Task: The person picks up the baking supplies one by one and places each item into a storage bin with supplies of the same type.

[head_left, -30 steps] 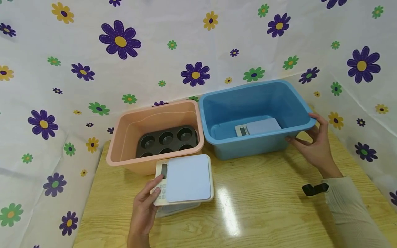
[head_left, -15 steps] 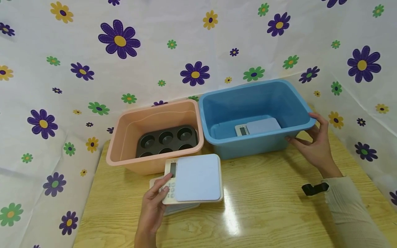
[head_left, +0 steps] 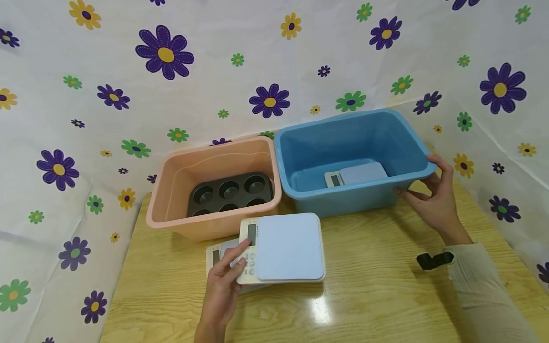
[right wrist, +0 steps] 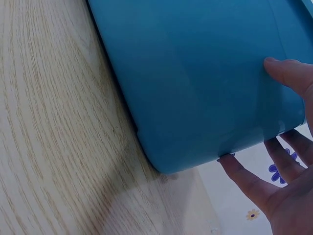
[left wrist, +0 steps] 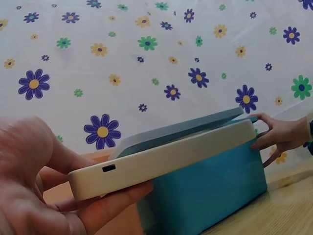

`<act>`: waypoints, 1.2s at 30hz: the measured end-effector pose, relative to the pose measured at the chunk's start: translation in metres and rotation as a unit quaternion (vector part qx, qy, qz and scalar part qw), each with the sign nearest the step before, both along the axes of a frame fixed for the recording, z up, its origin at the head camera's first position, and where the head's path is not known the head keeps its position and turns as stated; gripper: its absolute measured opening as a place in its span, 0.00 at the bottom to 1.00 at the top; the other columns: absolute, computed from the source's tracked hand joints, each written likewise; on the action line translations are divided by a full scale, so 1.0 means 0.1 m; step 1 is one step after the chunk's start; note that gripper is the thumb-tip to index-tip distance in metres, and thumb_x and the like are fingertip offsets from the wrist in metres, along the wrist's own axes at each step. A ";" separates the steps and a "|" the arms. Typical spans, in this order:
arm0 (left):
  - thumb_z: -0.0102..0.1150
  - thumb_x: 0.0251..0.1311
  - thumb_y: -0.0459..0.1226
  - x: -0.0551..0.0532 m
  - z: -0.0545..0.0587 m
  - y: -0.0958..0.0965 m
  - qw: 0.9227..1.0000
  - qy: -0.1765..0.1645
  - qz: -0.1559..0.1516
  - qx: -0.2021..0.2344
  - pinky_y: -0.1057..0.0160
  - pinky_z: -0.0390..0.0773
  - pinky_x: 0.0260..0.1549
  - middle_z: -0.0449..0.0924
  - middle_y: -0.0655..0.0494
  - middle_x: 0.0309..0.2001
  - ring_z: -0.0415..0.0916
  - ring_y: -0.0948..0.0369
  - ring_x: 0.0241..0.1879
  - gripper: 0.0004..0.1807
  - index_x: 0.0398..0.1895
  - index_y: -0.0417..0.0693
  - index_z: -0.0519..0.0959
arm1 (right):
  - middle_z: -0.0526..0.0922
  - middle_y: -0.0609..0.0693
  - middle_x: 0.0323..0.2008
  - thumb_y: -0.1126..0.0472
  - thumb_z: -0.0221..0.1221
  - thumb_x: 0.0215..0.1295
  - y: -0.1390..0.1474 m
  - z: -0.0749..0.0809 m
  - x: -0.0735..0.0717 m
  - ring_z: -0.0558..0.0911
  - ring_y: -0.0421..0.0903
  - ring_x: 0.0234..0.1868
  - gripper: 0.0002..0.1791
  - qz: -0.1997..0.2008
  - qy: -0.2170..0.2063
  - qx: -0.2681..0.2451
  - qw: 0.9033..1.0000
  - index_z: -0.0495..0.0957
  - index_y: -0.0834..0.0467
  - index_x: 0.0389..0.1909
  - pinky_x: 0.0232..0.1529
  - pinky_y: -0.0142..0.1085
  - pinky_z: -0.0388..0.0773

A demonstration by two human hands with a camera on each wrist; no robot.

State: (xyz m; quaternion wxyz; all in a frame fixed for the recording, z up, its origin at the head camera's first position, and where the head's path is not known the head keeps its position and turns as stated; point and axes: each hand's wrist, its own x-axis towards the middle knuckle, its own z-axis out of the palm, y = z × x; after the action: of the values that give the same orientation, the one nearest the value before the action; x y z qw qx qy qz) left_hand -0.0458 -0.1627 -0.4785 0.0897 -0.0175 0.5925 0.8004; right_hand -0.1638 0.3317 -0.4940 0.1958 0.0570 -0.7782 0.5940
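Head view: left grip [head_left: 223,293] pinching the 9-o'clock edge of white scale [head_left: 289,247], held over counter [head_left: 369,286] at 4 o'clock from peach bin [head_left: 206,225]; judged light, stiff, slick-topped, best taken by that edge; right grip [head_left: 439,209] holds blue bin [head_left: 343,205].

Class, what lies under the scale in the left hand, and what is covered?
In the head view, another scale lies below the held scale. Its display, some platform and a near-edge strip show; the left hand and held scale cover the rest.
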 end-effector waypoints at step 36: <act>0.50 0.85 0.34 -0.24 0.55 0.69 0.996 0.030 -0.067 0.050 0.62 0.91 0.53 0.60 0.41 0.83 0.87 0.60 0.61 0.29 0.84 0.40 0.65 | 0.56 0.58 0.85 0.83 0.68 0.61 0.01 -0.02 0.00 0.74 0.46 0.74 0.59 -0.013 0.001 0.021 1.000 0.48 0.52 0.85 0.50 0.17 0.81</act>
State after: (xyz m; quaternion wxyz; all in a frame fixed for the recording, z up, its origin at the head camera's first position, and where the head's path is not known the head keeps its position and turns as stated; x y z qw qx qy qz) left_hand -0.0698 -0.0933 -0.4238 0.1261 0.0503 0.5537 0.8216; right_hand -0.1636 0.3331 -0.4964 0.2030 0.0513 -0.7910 0.5749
